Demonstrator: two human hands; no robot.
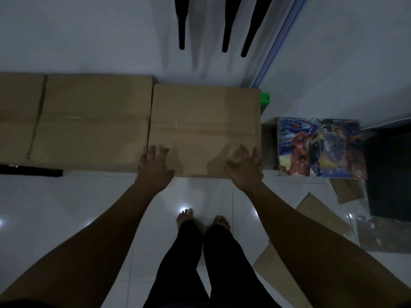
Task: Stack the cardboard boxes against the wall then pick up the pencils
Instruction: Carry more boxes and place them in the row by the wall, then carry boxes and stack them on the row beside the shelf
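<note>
Left hand (153,167) at cardboard box (204,121) left edge | right hand (244,172) at right edge

One head camera only: from a standing person it looks steeply down at the floor (66,207), facing forward to the cardboard box (204,112), which lies near, ahead of the feet (184,216)

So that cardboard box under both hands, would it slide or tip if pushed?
It would probably slide: the floor around the cardboard box looks glossy. It is unlikely to tip, being broad and flat-topped. Its taped lid seems stiff, with no sag under the left hand or right hand.
</note>
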